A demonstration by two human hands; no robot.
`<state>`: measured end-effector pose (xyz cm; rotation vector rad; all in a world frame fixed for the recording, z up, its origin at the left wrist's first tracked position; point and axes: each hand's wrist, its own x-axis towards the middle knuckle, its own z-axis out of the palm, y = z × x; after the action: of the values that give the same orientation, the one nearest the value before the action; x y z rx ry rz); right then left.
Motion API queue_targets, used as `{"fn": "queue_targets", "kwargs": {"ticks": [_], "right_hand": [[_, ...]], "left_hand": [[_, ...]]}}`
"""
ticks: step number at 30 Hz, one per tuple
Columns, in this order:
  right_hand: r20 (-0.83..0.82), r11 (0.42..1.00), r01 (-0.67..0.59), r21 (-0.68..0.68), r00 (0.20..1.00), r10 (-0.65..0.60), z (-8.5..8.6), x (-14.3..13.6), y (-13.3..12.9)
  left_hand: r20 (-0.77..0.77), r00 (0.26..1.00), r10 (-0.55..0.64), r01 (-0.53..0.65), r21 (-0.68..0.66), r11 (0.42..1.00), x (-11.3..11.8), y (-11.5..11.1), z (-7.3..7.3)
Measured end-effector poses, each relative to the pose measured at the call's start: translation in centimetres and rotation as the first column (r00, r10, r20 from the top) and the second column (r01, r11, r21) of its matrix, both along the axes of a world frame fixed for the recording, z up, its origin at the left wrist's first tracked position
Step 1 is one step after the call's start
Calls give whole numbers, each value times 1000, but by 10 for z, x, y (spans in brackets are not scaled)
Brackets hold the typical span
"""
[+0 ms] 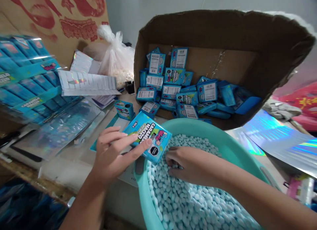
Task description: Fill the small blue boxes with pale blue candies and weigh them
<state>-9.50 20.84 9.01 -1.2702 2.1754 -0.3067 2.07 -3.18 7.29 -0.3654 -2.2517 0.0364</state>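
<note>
A small blue box printed with "Caramelo Macizo" [158, 137] is held tilted in my left hand [114, 150], its fingers and thumb on the box's sides and face. The box hangs over the left rim of a turquoise tub [230, 147]. Many pale blue candies [188, 200] fill the tub. My right hand [185, 164] reaches into them from the right, fingers curled down among the candies; what its fingertips hold, if anything, is hidden. Just behind my left hand, another blue box [124, 109] stands by a blue tray [93, 146].
A tipped cardboard carton [223, 35] behind the tub holds many small blue boxes [185, 96]. Wrapped display packs [29, 78], folded white card [86, 82] and a tied plastic bag [116, 58] are at the left. Shiny film sheets [284, 137] lie at the right.
</note>
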Motion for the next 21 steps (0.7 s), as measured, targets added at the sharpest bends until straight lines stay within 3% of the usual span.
{"fn": "queue_targets", "kwargs": {"ticks": [10, 15, 18, 21], "right_hand": [[-19, 1000, -1, 31, 1000, 2, 3, 1, 0], [-4, 1000, -6, 13, 1000, 6, 4, 1, 1], [5, 1000, 2, 31, 1000, -3, 5, 1, 1], [18, 998, 15, 53, 1000, -16, 5, 0, 0]], "left_hand": [[18, 1000, -21, 20, 31, 999, -4, -4, -5], [137, 990, -18, -7, 179, 984, -8, -14, -3], [249, 968, -40, -59, 379, 924, -6, -25, -1], [403, 915, -36, -218, 566, 795, -2, -35, 0]]}}
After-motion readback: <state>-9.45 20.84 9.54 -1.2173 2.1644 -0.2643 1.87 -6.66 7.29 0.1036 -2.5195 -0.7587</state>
